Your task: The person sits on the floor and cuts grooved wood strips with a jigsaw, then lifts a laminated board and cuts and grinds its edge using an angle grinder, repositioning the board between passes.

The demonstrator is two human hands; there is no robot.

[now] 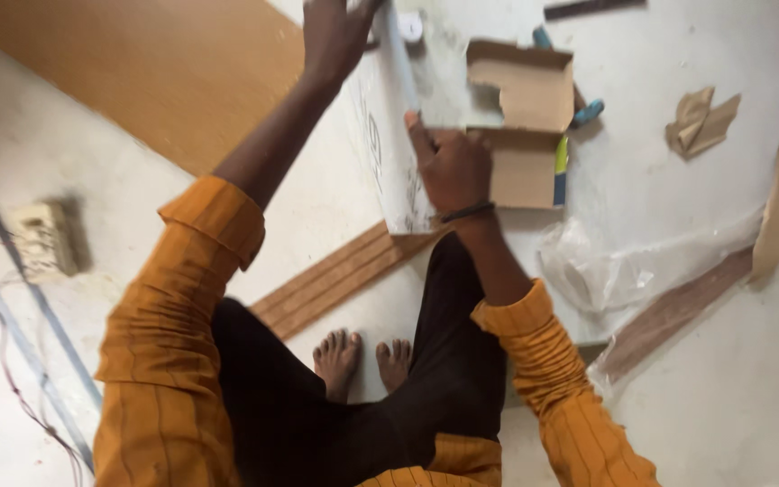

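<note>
1. Bare feet (362,359), 2, on the pale floor (750,406); black trousers, orange striped sleeves.
2. Ribbed wooden strips (335,278), lying flat on the floor just beyond the feet.
3. Electrical switch box (42,239), far left, beside grey conduit pipes (11,307).
4. Clear plastic wrap (624,266), crumpled, to the right over a brown board.
5. Right hand (451,167), dark wristband, fingers clamped on the near edge of the white sheet (389,162).
6. White sheet, partly rolled, standing on edge between both hands.
7. Open cardboard box (525,126), just right of the right hand.
8. Left hand (334,34), gripping the sheet's far top end.
9. Torn cardboard scraps (701,122), farther right.
10. Brown fibreboard panel (164,72), upper left.
</note>
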